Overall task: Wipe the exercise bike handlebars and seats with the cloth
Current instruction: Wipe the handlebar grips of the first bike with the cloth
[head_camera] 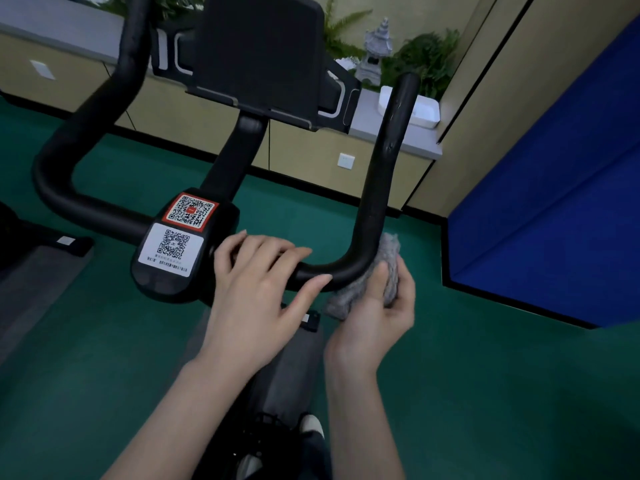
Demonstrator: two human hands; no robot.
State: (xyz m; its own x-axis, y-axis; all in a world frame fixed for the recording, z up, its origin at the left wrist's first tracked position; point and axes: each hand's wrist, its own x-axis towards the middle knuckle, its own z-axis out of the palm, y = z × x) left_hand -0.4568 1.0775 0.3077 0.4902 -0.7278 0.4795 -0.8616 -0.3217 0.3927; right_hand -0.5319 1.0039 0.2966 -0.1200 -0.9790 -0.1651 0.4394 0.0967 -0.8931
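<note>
Grey cloth point(388, 268) is bunched in the right hand point(377, 317), whose fingers curl round it and press it to the bend of the handlebar point(374, 188). The left hand point(256, 282) lies on the crossbar, fingers nearly straight, gripping nothing. Bunched like this, the cloth may miss the bend's underside or slip loose; a white tray point(424, 110) sits on the counter point(398, 140), contents hidden.

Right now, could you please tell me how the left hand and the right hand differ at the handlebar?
The left hand touches the handlebar bare; the right hand holds a grey cloth against it. The left hand's fingers lie fairly straight over the straight section; the right hand's curl round the cloth at the bend. Both are on the bar's right half.
</note>
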